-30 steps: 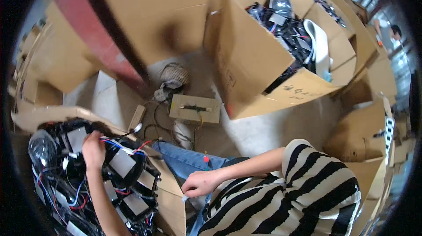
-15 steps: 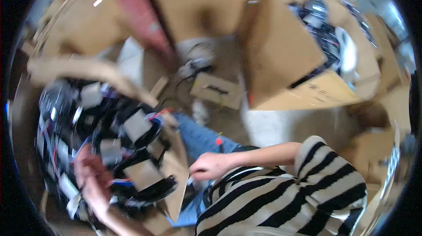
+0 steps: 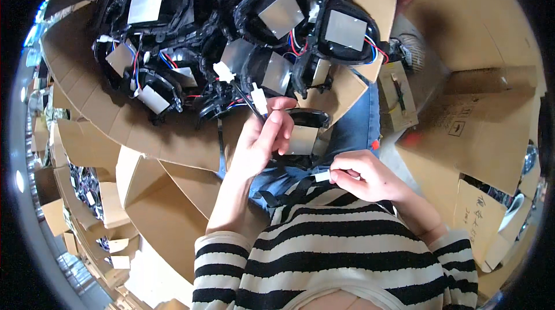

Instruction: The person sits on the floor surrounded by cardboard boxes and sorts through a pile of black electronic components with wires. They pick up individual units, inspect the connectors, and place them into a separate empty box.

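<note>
My left hand (image 3: 266, 136) is closed on a thin black cable (image 3: 246, 101). White plastic connectors (image 3: 258, 99) stick up from its fingers, over the near edge of a heap of black curved plastic housings (image 3: 217, 27). Most housings carry silver-grey square plates (image 3: 281, 14) and red, blue and white wires. By my lap, the fingertips of my right hand (image 3: 363, 175) pinch a small white piece (image 3: 322, 176), too small to name. Between the hands, a single housing with a grey plate (image 3: 303, 139) lies partly hidden behind my left fingers.
An open cardboard box (image 3: 87, 87) holds the heap. To the right stand another carton (image 3: 462, 131) and a small flat box (image 3: 399, 96) on the floor. More open cartons (image 3: 162, 194) fill the left side, some with black parts (image 3: 85, 186) inside.
The view has swung left, bringing the heap to the top middle. My left hand, earlier blurred among the housings, is now before them with the cable. A white piece now shows at my right fingertips.
</note>
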Motion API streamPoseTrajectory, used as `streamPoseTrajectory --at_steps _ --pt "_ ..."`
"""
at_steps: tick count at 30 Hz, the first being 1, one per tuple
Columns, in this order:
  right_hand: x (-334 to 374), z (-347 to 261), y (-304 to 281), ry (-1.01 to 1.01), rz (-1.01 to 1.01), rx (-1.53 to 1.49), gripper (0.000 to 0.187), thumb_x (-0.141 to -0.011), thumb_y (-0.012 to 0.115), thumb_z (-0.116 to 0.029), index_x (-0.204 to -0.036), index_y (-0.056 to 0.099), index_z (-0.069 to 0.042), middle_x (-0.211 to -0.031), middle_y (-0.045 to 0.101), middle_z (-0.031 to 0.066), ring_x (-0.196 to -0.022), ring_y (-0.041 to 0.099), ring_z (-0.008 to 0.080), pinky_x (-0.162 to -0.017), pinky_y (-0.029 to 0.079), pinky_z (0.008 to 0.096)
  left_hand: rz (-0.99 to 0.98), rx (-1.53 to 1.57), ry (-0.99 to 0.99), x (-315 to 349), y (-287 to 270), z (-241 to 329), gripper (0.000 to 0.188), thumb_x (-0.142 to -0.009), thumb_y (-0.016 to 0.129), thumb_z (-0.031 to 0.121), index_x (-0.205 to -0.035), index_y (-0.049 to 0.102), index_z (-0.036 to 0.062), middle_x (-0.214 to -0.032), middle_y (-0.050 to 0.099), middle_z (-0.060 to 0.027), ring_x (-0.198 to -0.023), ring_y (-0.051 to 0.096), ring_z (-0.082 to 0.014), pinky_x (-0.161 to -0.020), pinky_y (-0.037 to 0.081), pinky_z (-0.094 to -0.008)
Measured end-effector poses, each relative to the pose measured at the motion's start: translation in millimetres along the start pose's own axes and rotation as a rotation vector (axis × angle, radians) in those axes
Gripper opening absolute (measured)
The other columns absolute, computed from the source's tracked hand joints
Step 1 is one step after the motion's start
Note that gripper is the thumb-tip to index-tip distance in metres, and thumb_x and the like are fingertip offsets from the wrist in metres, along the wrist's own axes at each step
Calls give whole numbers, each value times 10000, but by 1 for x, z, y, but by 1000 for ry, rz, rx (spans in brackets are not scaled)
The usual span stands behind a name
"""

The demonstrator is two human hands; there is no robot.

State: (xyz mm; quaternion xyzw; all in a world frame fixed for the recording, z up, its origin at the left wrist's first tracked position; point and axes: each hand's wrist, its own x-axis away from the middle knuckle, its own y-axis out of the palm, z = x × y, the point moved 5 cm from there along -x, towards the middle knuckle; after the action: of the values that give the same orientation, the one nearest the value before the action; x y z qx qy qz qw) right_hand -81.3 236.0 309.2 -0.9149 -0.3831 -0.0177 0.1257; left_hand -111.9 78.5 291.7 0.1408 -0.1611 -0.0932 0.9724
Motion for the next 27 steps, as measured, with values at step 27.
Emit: streamPoseTrajectory --at_steps 27 --pt "-29 -52 -26 -56 170 31 28 -689 543 -24 -690 519 -10 -558 466 67 -456 452 186 -411 322 293 -20 -1048 871 26 14 30 432 -626 554 40 -1041 463 -41 -609 501 -56 -495 490 -195 -454 374 -300"
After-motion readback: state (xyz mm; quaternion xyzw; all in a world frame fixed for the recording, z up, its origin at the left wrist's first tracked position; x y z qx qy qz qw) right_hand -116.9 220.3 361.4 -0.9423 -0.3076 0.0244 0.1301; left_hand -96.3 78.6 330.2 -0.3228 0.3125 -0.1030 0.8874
